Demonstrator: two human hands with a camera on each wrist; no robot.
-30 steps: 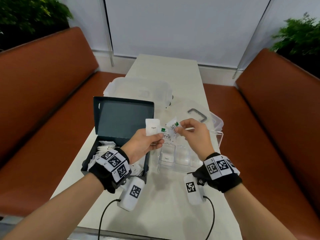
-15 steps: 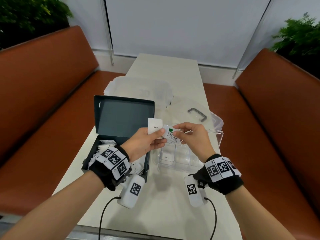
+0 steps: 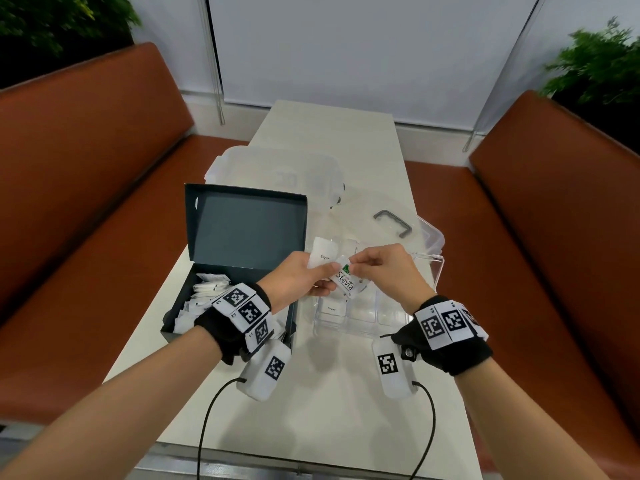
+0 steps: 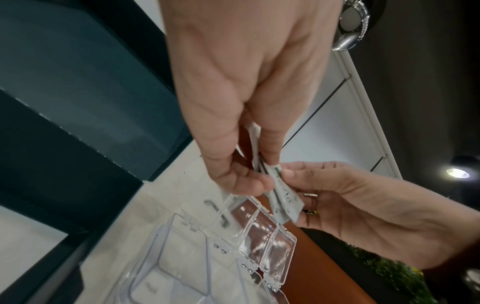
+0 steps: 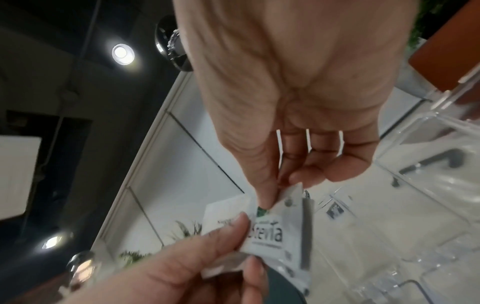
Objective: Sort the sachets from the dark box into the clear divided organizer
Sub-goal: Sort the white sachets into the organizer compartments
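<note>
Here, the pale table [image 3: 332, 393] runs up the middle of the head view between two brown benches. Left of centre sits the dark box [image 3: 242, 233], lid stood up, loose white sachets [image 3: 207, 292] heaped in its lower half. Just right of it, lower centre, lies the clear divided organizer [image 3: 360, 313], one sugar sachet [image 3: 331, 308] already in its left compartment. My left hand [image 3: 298, 282] hovers above the organizer's near edge, thumb and fingers pinching a small fan of packets; a white sugar packet [image 3: 322, 256] sticks up from it. My right hand [image 3: 384, 268], centre frame, nips the top corner of the Stevia sachet [image 3: 346, 284] between thumb and forefinger, that sachet being held by both hands
</note>
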